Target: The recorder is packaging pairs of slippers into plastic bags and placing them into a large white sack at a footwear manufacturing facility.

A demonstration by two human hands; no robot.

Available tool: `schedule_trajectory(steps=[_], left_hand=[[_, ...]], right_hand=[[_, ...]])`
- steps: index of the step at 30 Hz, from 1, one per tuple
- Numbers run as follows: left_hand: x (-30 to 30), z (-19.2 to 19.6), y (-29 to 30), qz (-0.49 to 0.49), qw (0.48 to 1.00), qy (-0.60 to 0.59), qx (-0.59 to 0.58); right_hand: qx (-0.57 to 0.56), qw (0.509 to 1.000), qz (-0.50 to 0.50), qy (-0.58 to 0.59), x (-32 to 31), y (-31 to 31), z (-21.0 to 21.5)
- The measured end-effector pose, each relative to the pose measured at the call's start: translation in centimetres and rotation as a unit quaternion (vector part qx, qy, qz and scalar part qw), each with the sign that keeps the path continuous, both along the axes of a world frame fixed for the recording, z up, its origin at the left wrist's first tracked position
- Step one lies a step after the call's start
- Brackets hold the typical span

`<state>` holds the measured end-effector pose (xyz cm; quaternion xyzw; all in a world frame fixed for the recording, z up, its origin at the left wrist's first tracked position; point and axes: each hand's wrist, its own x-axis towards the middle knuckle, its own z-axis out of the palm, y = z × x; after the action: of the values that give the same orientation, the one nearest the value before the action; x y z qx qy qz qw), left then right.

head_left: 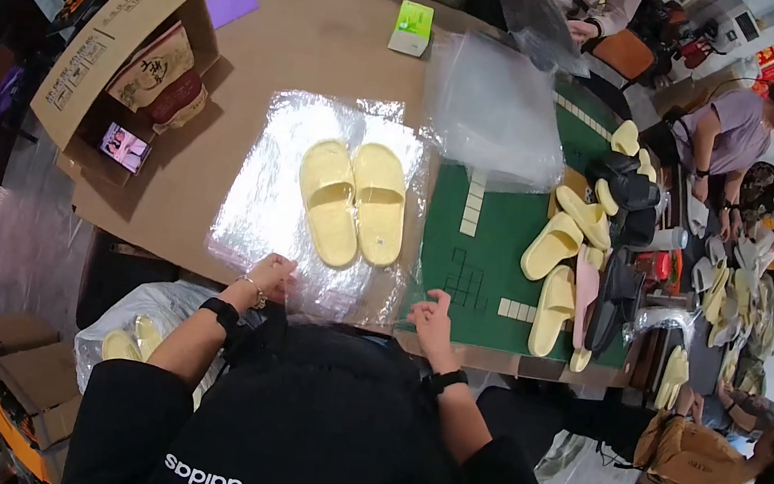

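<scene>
A pair of pale yellow slide slippers (380,202) lies side by side on a stack of clear, shiny plastic bags (260,183), toes away from me. At the stack's near left edge, my left hand (268,279) is closed, its fingers on the plastic. My right hand (432,325) is beside the near right corner of the bags, above the green mat (488,309). Its fingers are partly bent and apart, with nothing visible between them.
An open cardboard box (124,48) with a phone (125,147) stands at left. More clear bags (499,108) and a green-white box (412,28) lie farther back. Several yellow slippers (554,309) and black ones (614,298) crowd the right. Other people work along the right and far sides.
</scene>
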<state>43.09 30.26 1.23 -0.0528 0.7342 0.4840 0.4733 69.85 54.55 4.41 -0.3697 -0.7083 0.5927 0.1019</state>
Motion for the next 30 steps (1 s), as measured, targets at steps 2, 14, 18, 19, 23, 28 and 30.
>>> schedule_trajectory(steps=[2, 14, 18, 19, 23, 28, 30], left_hand=[[1.0, 0.2, -0.7, -0.071, 0.991, -0.111, 0.030], [3.6, 1.2, -2.9, -0.027, 0.989, 0.088, 0.116], [4.2, 3.5, -3.3, -0.131, 0.965, 0.221, 0.045], [4.3, 3.4, -3.6, -0.145, 0.951, 0.270, 0.037], [4.7, 5.0, -2.3, -0.143, 0.931, 0.336, 0.019], [3.8, 6.1, -0.9, -0.160, 0.955, 0.242, 0.054], [3.5, 5.2, -1.5, -0.115, 0.972, 0.187, 0.082]], right_hand=[[0.043, 0.997, 0.056, -0.020, 0.0, -0.1, -0.1], [-0.025, 0.992, 0.120, -0.043, -0.6, 1.5, -0.7], [-0.088, 0.996, 0.007, 0.011, 0.9, 2.3, -2.4], [-0.170, 0.981, -0.088, 0.014, 0.1, 2.0, -1.2], [-0.273, 0.958, -0.042, -0.080, -3.6, 1.6, 1.6], [-0.294, 0.955, -0.035, -0.036, -6.1, 0.7, -0.6], [-0.196, 0.977, -0.078, -0.034, -6.2, 0.4, -1.4]])
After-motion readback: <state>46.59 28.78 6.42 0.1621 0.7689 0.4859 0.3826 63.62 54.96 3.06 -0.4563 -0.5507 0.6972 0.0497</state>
